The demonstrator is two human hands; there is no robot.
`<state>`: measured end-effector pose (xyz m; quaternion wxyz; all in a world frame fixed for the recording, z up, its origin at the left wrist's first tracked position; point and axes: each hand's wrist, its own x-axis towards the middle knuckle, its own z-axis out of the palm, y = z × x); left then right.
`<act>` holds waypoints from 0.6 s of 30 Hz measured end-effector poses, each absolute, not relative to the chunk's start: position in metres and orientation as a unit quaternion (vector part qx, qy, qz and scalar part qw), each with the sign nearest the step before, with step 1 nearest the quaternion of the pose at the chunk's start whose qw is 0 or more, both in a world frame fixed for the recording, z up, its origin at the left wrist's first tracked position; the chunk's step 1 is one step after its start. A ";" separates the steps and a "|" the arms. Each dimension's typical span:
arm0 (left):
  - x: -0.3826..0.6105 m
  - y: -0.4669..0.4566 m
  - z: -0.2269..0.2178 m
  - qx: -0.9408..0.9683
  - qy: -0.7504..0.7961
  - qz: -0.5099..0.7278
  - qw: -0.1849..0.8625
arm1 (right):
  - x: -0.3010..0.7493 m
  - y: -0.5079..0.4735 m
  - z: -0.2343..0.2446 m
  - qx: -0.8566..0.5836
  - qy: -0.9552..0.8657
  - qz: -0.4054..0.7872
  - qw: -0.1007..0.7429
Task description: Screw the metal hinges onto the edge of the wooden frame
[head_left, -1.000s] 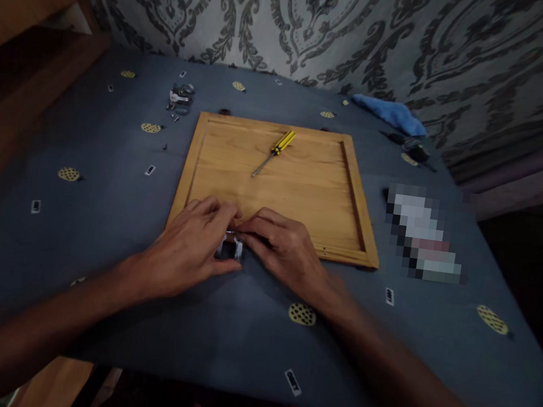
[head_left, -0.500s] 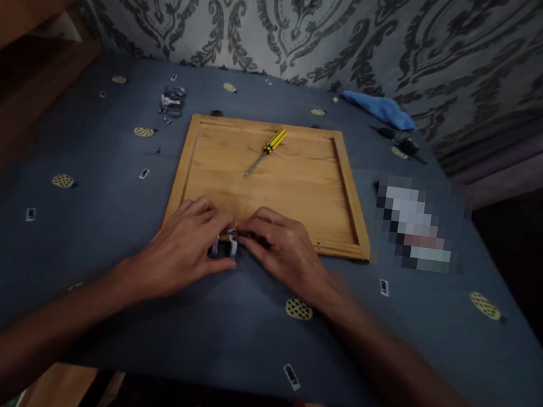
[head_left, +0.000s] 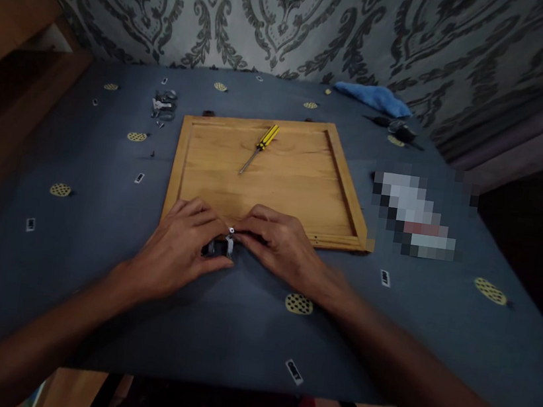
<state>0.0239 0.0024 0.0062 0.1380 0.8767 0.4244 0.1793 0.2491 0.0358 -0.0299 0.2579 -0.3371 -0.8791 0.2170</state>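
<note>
At the near edge of a framed wooden panel point(head_left: 257, 192), my left hand point(head_left: 180, 241) is closed round a small silver metal fitting point(head_left: 230, 246) with curved arms. Its thumb is below the fitting and its fingers rest over the panel's frame. Opposite it, my right hand point(head_left: 281, 245) has thumb and fingertips pinched together against the fitting's top. Whatever may lie between those fingertips is too small to make out. A screwdriver point(head_left: 259, 148) with a yellow and black handle lies slantwise on the panel, beyond both hands.
Several metal fittings point(head_left: 164, 104) lie at the back left, with a tiny dark piece point(head_left: 152, 154) nearer. A blue cloth point(head_left: 372, 99) and a dark tool-like object point(head_left: 398, 130) are at the back right. A blurred-out item point(head_left: 412, 215) sits right of the panel. The patterned wall point(head_left: 255, 21) stands behind.
The camera view has shifted and turned slightly. Both hands keep nearly the same hold at the panel's near edge, and the screwdriver stays on the panel.
</note>
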 end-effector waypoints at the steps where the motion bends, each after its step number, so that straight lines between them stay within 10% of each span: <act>1: 0.024 0.002 0.006 0.877 0.425 0.178 0.138 | 0.249 0.036 -0.030 -0.336 -0.880 0.212 0.261; 18: 0.024 0.003 0.005 0.879 0.420 0.183 0.134 | 0.250 0.037 -0.028 -0.324 -0.872 0.226 0.288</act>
